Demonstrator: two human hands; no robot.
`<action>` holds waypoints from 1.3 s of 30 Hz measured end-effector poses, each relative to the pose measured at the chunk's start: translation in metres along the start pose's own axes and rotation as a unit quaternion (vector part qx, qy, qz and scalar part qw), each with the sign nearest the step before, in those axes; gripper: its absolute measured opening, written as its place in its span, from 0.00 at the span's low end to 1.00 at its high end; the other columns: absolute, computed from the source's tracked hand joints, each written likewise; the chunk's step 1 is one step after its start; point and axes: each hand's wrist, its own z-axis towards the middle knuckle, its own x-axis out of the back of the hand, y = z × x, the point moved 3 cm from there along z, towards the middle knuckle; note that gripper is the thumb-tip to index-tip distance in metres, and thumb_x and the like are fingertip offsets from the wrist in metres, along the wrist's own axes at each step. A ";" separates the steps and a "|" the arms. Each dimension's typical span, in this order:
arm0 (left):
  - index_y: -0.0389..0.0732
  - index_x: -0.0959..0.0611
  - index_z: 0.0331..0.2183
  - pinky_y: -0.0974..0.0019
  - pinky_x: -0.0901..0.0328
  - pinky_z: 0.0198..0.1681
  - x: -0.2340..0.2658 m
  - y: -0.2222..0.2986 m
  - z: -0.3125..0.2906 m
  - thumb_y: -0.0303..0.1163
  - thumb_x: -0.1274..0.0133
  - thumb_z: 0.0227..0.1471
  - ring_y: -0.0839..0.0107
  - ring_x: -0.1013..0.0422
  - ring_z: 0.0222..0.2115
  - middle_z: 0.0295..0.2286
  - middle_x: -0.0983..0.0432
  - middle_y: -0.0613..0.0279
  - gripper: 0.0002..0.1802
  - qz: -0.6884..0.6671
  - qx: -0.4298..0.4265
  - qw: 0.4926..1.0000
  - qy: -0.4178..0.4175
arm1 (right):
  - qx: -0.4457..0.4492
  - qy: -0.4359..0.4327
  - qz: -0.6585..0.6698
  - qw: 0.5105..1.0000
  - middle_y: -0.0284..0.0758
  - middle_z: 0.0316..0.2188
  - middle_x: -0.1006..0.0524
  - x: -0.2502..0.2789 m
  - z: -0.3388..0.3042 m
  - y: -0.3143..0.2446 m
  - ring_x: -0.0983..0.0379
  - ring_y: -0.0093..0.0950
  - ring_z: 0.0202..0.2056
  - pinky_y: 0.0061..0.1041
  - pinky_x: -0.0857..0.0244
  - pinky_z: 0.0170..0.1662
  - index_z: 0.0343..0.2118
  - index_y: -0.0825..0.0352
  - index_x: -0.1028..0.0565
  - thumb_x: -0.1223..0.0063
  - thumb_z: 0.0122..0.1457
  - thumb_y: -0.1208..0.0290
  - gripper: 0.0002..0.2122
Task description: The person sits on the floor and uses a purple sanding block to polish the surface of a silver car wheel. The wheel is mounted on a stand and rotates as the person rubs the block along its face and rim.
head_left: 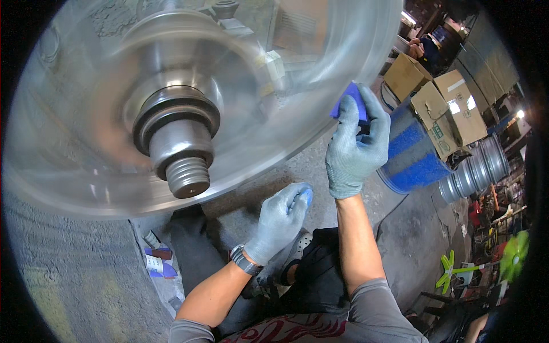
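A large silvery wheel (240, 171), blurred by spinning, turns on a metal spindle (183, 140) with a threaded end. My right hand (355, 157), in a grey knit glove, pinches a folded purple piece of what looks like sandpaper (358, 104) between thumb and fingers. The piece is right at the wheel's right-hand rim; whether it touches I cannot tell. Lower down, my gloved left hand (279, 220) is closed in front of my lap, below the wheel. Blue shows at its fingertips, but whether it holds something is hidden.
To the right stands a blue drum (414, 154) with open cardboard boxes (452, 108) on top. Beside it lie stacked metal rims (477, 168). A green fan (514, 256) is at far right. Purple sheets and a white roll (154, 263) lie at lower left, beside a rough grey surface (63, 268).
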 end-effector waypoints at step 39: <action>0.32 0.18 0.42 0.54 0.27 0.40 0.007 0.006 0.001 0.27 0.46 0.65 0.43 0.20 0.37 0.35 0.19 0.41 0.09 0.015 -0.007 1.000 -0.002 | 0.068 -0.014 0.010 0.998 0.32 0.35 0.19 -0.015 -0.012 -0.031 0.27 0.18 0.32 0.18 0.34 0.34 0.50 0.68 0.16 0.33 0.62 0.79 0.13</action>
